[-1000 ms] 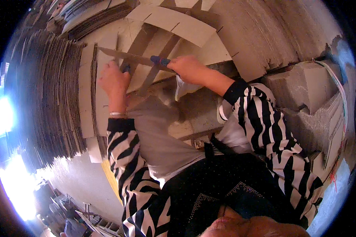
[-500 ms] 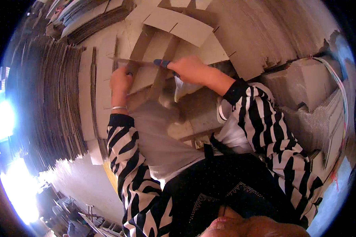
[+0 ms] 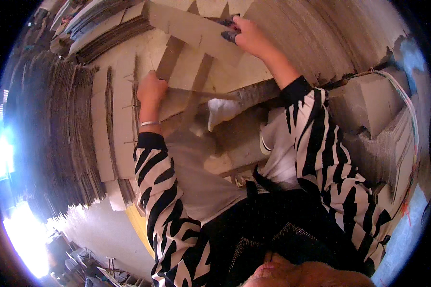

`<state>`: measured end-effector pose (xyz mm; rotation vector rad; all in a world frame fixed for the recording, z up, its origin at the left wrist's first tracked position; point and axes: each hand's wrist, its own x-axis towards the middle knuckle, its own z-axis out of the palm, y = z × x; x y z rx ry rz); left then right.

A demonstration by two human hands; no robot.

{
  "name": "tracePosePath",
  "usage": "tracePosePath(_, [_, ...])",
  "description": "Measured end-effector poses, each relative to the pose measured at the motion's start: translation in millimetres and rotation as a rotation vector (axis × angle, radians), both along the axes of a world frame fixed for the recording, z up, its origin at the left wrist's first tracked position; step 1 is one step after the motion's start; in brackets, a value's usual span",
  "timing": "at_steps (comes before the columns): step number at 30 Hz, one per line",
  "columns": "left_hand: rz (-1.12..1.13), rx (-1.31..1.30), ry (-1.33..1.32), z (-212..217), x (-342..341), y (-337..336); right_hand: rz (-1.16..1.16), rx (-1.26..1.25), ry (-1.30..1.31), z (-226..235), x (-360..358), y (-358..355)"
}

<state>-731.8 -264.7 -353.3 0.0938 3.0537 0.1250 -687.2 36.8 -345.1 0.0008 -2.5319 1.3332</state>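
Observation:
Slotted cardboard strips stand crossed as a partition in front of me. My left hand (image 3: 151, 88) is closed at the left end of a narrow cardboard crosspiece (image 3: 196, 93). At the upper middle my right hand (image 3: 248, 37), with dark coverings on its fingertips, pinches the right part of a wide cardboard strip (image 3: 191, 34). That strip is slightly blurred and slants over the far ends of two upright strips, one of them a brown divider (image 3: 170, 58). The fingers' far side is hidden on both hands.
A tall stack of cardboard sheets (image 3: 57, 129) stands at the left. More cardboard piles lie at the far left (image 3: 112, 36) and far right (image 3: 316, 36). Bundled cardboard (image 3: 364, 103) and pale cords (image 3: 407, 95) are at my right. A white cloth-like piece (image 3: 221, 111) lies near the middle.
My right hand has moved away from the left hand, up and to the right, onto the wide strip. That strip has shifted left and tilted. My left hand has moved slightly.

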Motion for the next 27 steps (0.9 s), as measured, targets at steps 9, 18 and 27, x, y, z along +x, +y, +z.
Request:
tracePosePath(9, [-0.033,0.022,-0.001,-21.1,-14.3,-18.1,0.120,0.324,0.023,-6.9,7.8,0.3])
tracePosePath(18, [-0.022,0.022,0.013,-20.5,-6.5,-10.1,0.175,0.529,0.047,-25.8,37.1,-17.4])
tracePosePath(27, [-0.017,0.002,0.024,-19.1,-7.2,-13.0,0.191,0.656,-0.022,-56.2,40.5,-24.8])
